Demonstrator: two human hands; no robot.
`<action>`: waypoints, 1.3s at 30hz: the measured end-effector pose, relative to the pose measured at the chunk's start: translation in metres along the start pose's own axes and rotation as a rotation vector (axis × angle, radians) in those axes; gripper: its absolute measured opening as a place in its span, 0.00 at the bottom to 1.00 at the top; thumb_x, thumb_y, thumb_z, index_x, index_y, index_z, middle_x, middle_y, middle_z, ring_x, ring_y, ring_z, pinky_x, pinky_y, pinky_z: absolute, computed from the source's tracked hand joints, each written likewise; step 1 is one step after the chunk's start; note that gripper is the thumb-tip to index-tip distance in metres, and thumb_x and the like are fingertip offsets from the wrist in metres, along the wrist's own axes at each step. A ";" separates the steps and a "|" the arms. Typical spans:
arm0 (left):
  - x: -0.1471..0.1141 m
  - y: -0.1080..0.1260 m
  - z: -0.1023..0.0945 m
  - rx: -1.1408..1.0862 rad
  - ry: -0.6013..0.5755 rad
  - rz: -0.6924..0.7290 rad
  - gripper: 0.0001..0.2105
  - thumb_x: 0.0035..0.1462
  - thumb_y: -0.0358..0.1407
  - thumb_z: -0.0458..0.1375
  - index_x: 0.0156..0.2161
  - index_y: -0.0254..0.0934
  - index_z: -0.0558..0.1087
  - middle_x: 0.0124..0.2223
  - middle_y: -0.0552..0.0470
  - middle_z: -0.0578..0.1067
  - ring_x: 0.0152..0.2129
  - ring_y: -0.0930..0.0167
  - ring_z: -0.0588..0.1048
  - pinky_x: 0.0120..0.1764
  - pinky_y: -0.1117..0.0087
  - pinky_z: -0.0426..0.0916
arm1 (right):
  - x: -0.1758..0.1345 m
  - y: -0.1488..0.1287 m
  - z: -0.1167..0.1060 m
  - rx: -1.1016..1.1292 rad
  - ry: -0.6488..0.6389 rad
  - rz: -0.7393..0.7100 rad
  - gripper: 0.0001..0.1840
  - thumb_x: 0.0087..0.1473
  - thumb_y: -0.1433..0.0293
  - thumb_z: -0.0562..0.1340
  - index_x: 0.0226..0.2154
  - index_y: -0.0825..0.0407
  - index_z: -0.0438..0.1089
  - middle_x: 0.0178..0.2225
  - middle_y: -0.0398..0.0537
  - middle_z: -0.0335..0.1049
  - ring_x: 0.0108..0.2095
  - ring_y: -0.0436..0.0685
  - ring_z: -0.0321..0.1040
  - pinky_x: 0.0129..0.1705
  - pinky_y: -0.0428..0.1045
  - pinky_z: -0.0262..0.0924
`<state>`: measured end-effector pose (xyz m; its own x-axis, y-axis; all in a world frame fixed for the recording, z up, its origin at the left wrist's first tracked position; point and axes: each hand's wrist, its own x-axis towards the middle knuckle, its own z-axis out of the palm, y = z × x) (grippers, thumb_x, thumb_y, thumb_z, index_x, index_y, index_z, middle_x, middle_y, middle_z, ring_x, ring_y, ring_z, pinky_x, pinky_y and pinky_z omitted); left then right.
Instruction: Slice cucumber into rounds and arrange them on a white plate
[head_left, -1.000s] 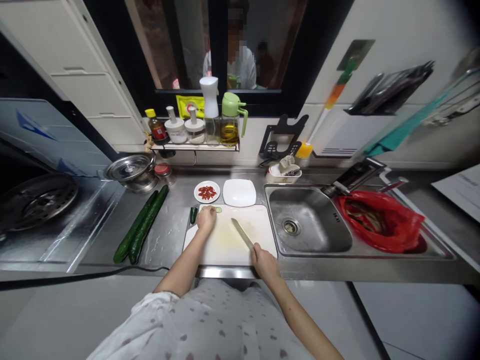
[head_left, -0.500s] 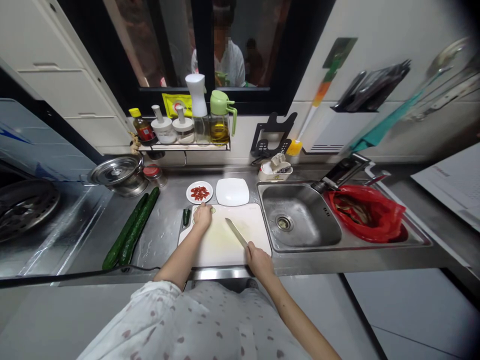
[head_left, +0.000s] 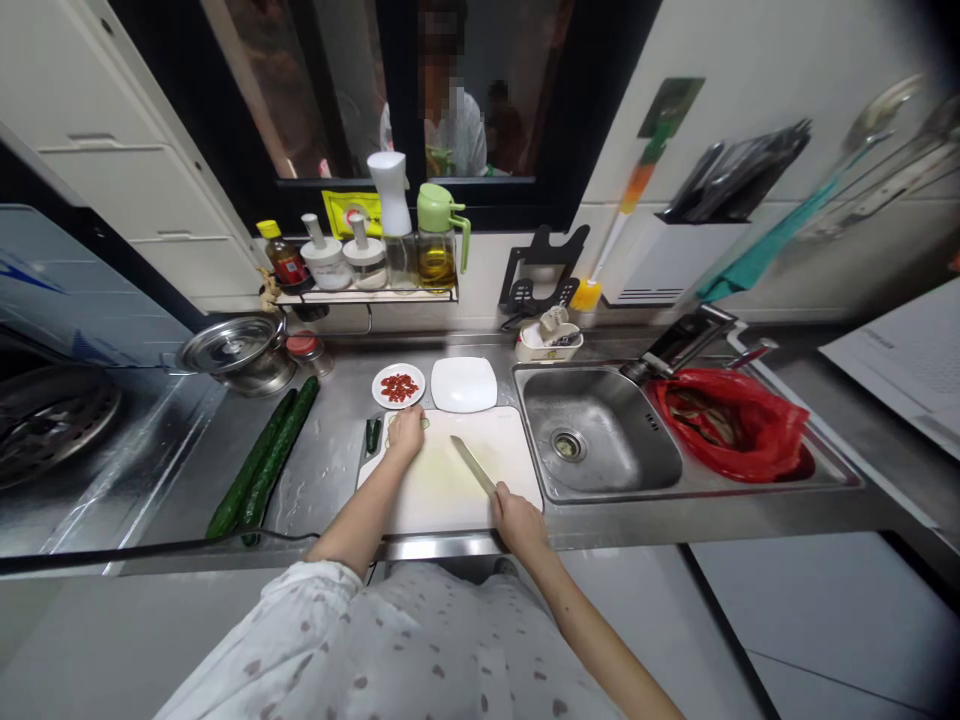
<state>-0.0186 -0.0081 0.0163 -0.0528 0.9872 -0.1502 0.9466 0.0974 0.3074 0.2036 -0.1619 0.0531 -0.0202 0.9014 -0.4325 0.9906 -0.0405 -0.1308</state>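
Note:
A white cutting board lies in front of me with a faint green-yellow stain. At its far left part rests my left hand, fingers curled down and closed; whatever is under them is mostly hidden. A small green round bit shows beside that hand. My right hand grips the handle of a knife, its blade lying slanted over the board and pointing away to the left. Short dark-green cucumber pieces sit at the board's left edge.
Beyond the board are a plate of chopped red chilli and a white plate. Two long cucumbers lie left. The sink is on the right, with a red plastic bag beside it. A shelf holds seasoning bottles.
The view has shifted very slightly. Both hands and the knife stay in nearly the same place.

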 end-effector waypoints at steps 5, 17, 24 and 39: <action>-0.013 0.002 -0.004 -0.088 0.026 -0.071 0.08 0.57 0.32 0.51 0.39 0.43 0.71 0.43 0.49 0.75 0.39 0.66 0.71 0.37 0.70 0.60 | 0.000 0.000 -0.001 -0.008 0.005 -0.014 0.16 0.64 0.64 0.42 0.44 0.50 0.60 0.36 0.52 0.74 0.37 0.58 0.72 0.36 0.49 0.55; -0.076 0.010 0.010 -0.369 -0.011 -0.161 0.05 0.55 0.34 0.55 0.38 0.44 0.71 0.35 0.56 0.76 0.31 0.72 0.72 0.31 0.74 0.57 | 0.002 0.002 -0.001 -0.014 0.011 -0.039 0.16 0.64 0.64 0.41 0.44 0.51 0.60 0.36 0.51 0.73 0.38 0.57 0.71 0.36 0.48 0.54; -0.099 0.005 0.020 -0.426 -0.030 -0.189 0.04 0.54 0.36 0.56 0.36 0.43 0.72 0.34 0.57 0.76 0.31 0.73 0.72 0.31 0.75 0.57 | 0.003 0.002 0.000 -0.032 0.023 -0.052 0.16 0.64 0.64 0.42 0.44 0.51 0.60 0.35 0.51 0.74 0.37 0.58 0.72 0.35 0.48 0.54; -0.098 -0.005 0.033 -0.295 0.048 -0.156 0.07 0.55 0.35 0.54 0.39 0.42 0.73 0.40 0.52 0.74 0.38 0.70 0.71 0.38 0.72 0.61 | -0.017 0.009 -0.014 -0.079 0.018 -0.131 0.14 0.64 0.64 0.43 0.41 0.49 0.61 0.36 0.50 0.74 0.37 0.56 0.71 0.34 0.47 0.52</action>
<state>-0.0077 -0.1099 -0.0010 -0.2112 0.9618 -0.1744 0.7935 0.2728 0.5440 0.2143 -0.1720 0.0716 -0.1479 0.9045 -0.3999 0.9873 0.1111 -0.1140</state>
